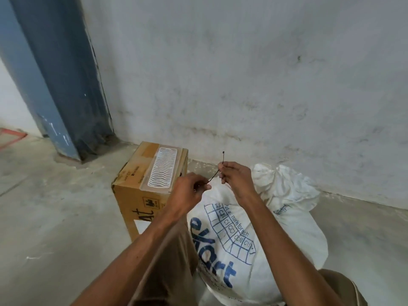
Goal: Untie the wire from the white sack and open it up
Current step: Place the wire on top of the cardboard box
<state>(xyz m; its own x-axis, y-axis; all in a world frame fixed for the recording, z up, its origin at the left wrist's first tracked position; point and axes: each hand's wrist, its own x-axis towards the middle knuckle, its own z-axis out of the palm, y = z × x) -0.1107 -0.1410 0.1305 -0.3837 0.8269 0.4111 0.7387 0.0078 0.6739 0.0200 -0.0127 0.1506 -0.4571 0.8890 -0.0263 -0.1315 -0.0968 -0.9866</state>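
hands (187, 191) (235, 176) pinch wire (215, 176) above sack (238, 235) printed "c7".

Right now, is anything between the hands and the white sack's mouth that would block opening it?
Nothing visible blocks it. The wire is off the sack, pinched between the left hand and right hand just above the white sack. Its loose neck lies beyond the right hand, uncovered. The cardboard box stands aside, left.

A bare concrete floor (55, 217) carries a taped cardboard box (141, 195) and, just beside it, a white printed sack (276, 228).
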